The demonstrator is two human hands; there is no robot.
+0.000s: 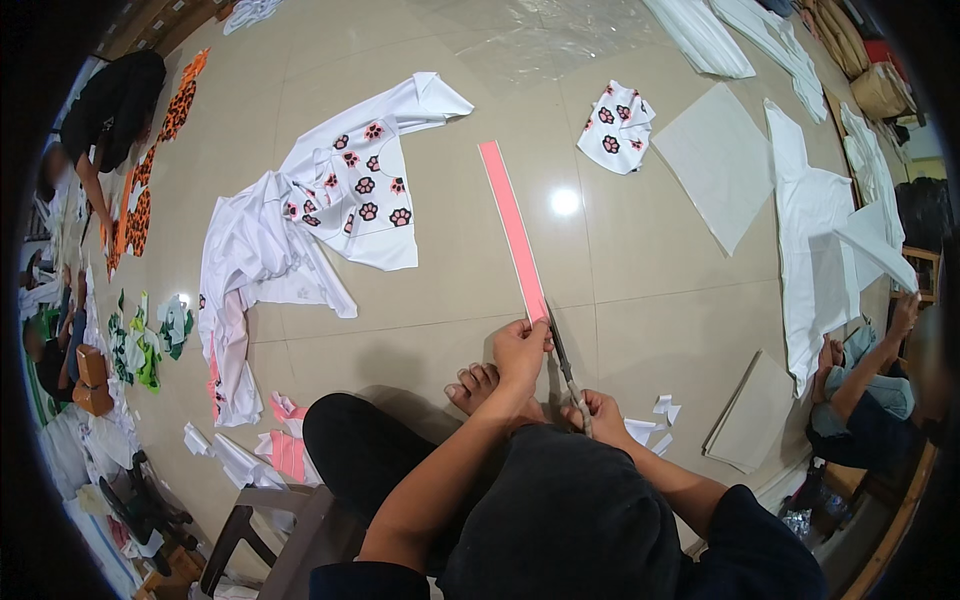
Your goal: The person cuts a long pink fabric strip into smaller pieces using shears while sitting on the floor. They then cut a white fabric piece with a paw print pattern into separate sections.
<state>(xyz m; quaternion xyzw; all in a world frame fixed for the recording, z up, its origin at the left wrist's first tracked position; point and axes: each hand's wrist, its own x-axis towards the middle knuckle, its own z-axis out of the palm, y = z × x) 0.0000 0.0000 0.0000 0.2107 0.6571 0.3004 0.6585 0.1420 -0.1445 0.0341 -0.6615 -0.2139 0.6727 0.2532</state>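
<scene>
Beige, glossy tile makes up the floor (440,310), its broad surface giving room for cloth to lie spread out. Left of centre sprawls a rumpled white fabric piece with pink-and-black paw prints (365,185), apparently laid aside to leave the middle free. Farther right, a smaller white paw-print cloth piece (613,130) lies alone. Straight ahead runs a long, narrow pink fabric strip with pale edges (509,225), flat on the floor, its near end at the left hand (522,352). That hand's fingers close on this end, probably to keep it steady beside the blades. Long metal scissors with pale handles (562,350) point forward along the strip's right edge; the right hand's (597,410) fingers curl around the handles. How far the blades part, I cannot tell.
</scene>
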